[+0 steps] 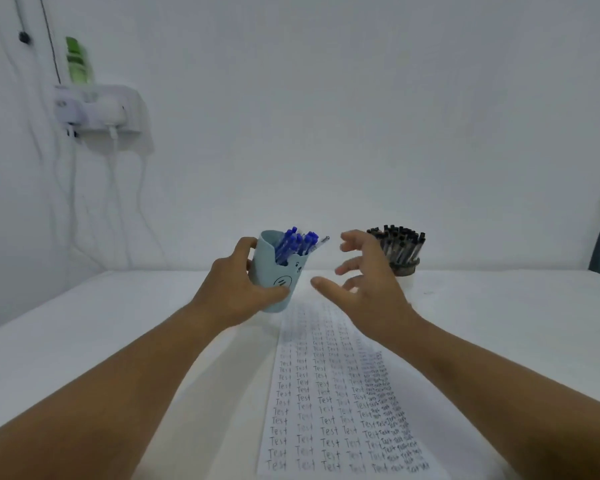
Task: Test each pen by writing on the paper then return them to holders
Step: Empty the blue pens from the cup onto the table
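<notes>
Your left hand point(243, 289) wraps the blue holder point(278, 271), w/ fingers curled round its side, prob. to steady it for a one-handed pull. Your right hand point(364, 275) hovers just beside the rim, fingers spread and holding nothing, lined up w/ the blue pens point(297, 242). They're blue-capped and stand bunched and leaning. The black pens point(399, 245) fill a dark holder point(406, 266) at the back right. The paper point(340, 403) lies on the tabletop point(84, 341) betw. your arms, packed w/ columns of "Test".
</notes>
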A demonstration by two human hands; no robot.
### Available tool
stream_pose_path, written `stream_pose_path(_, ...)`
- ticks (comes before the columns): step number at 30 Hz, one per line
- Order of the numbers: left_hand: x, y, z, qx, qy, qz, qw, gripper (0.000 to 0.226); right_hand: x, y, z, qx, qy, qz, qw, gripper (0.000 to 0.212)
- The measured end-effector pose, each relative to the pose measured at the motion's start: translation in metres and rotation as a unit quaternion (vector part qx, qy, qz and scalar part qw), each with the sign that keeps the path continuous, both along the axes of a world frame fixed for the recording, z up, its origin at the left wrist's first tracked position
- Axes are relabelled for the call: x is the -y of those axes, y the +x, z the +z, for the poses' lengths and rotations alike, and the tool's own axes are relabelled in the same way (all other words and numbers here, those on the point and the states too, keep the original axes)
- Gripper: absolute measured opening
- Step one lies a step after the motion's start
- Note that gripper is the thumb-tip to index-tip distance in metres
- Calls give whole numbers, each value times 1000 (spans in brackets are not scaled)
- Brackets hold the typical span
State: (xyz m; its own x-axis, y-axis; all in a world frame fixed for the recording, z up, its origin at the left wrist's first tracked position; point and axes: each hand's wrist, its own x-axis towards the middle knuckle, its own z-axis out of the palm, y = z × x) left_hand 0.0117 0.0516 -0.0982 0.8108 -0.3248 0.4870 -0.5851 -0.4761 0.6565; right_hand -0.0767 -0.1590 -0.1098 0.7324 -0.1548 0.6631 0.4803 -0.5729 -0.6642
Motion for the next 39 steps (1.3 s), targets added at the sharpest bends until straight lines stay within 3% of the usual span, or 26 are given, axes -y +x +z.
stream_pose_path(7,-68,-4,-21,91,71,68,991,82,-71,27,15,-105,3,58,993,87)
stream_pose_path(11,-91,-4,-37,131,86,90,984,86,-95,48,-1,-178,-2,104,978,72)
stream_pose_path(14,-101,1,-44,133,52,75,987,85,-104,56,-20,-161,-21,95,982,45)
stream_pose_path(18,-116,12,-50,131,64,69,987,83,-106,60,-36,-152,-84,108,979,28)
stream_pose_path(24,-124,19,-52,139,81,59,985,84,-102,60,-42,-153,-178,157,959,39)
stream_pose_path(29,-127,16,-48,133,68,51,987,85,-102,66,-48,-158,-301,96,935,38)
stream_pose_path(39,-150,20,-48,143,4,194,970,77,-97,59,-46,-157,-292,90,939,33)
